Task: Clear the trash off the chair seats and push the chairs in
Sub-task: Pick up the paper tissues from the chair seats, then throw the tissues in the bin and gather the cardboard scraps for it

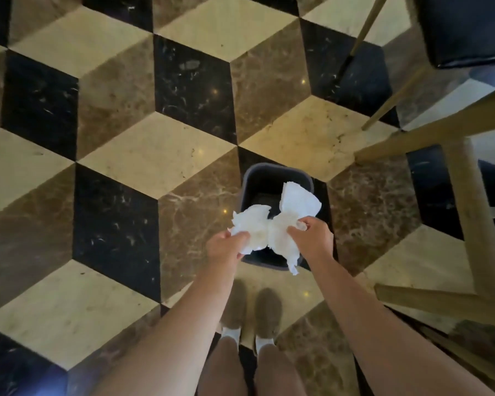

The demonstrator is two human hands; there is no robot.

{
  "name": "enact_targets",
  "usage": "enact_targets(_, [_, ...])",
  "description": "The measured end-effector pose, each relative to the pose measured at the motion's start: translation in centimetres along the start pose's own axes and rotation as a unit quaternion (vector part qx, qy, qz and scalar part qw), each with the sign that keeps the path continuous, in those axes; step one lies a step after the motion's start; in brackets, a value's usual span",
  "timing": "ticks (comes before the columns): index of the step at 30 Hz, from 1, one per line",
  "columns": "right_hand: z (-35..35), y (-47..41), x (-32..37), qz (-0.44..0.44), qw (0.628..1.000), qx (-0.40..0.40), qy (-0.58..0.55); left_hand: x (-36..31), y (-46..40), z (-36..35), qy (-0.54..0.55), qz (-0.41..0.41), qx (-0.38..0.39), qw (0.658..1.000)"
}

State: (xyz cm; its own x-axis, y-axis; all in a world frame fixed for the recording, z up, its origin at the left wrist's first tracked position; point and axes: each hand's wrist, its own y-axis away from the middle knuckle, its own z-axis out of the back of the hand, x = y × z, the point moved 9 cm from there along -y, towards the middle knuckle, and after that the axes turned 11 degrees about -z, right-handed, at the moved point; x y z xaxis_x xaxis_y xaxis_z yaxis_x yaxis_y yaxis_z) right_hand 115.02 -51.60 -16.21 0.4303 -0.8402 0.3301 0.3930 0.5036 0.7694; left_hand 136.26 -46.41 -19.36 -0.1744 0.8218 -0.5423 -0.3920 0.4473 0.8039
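I look straight down at a dark rectangular trash bin [269, 174] standing on the floor just in front of my feet. Both hands hold crumpled white paper tissues [272, 224] directly above the bin's opening. My left hand [226, 247] grips the left bunch of tissue. My right hand [312, 235] pinches the right bunch, and one sheet sticks up past its fingers. A dark padded chair seat [466, 30] on thin light wooden legs shows at the top right corner.
A wooden table frame or chair frame [466, 212] with pale legs and rails fills the right edge. The floor is glossy marble in a cube pattern of black, brown and cream tiles [120, 138]. My two shoes [249, 312] stand right behind the bin.
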Motion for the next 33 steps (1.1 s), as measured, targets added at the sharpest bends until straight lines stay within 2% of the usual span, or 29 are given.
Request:
enact_targets(7, [-6.2, -9.5, -2.7, -0.034, 0.996, -0.032, 0.076, 3.2, -9.1, -3.4, -0.126, -0.036, -0.012, 0.991])
enact_targets(12, [-8.6, -13.0, -3.0, -0.013, 0.991, -0.027, 0.131, 4.6, -12.8, -5.8, -0.116, -0.04, 0.016, 0.992])
enact_targets(18, [-8.6, -12.0, -2.0, 0.008, 0.984, -0.026, 0.175, 2.9, -11.6, -5.9, -0.108, -0.061, 0.043, 0.991])
enact_targets(21, [-6.7, -8.2, -0.4, 0.028, 0.978, -0.028, 0.205, -0.6, -7.9, -5.0, -0.176, -0.12, 0.08, 0.974])
enact_targets(23, [-4.6, -4.3, 1.5, 0.052, 0.973, -0.035, 0.223, -4.0, -3.9, -3.7, -0.251, -0.186, 0.099, 0.945])
enact_targets(25, [-1.9, 0.4, 3.7, 0.083, 0.966, -0.044, 0.239, -7.5, 0.6, -2.6, -0.328, -0.251, 0.131, 0.901])
enact_targets(28, [2.6, 8.2, 7.9, 0.142, 0.95, -0.059, 0.273, -13.3, 7.9, -0.6, -0.443, -0.329, 0.158, 0.819])
enact_targets(33, [8.6, 20.1, 14.4, 0.252, 0.904, -0.087, 0.335, -22.6, 19.7, 3.3, -0.575, -0.477, 0.1, 0.657])
